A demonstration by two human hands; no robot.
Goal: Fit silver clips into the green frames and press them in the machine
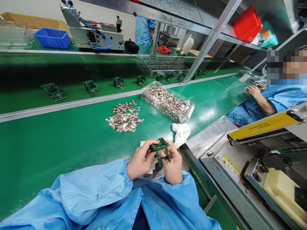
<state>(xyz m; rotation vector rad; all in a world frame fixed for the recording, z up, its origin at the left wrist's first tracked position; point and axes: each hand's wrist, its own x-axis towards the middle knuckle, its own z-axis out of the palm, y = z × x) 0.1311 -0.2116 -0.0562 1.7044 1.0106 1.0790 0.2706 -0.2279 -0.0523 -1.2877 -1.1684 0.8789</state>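
Note:
Between my two hands is a green circuit board assembly [160,147], held above the near edge of the table. My left hand [141,161] pinches its left side with thumb and fingers. On its right side, my right hand [174,163] grips the board, fingers partly hidden behind it. Under my hands lies a light block with rows of small parts [151,167], mostly covered. Ahead of them a pile of small silvery metal parts [126,116] rests on the green mat. A clear plastic tray [191,111] full of similar metal pieces stands to its right.
A crumpled white cloth [181,131] lies right of my hands. Behind a metal rail, several green board assemblies [91,88] sit in a row on a green belt [28,102]. At right stands a machine with a yellow bar [263,126]; beyond it, a co-worker's hands [255,90] are busy.

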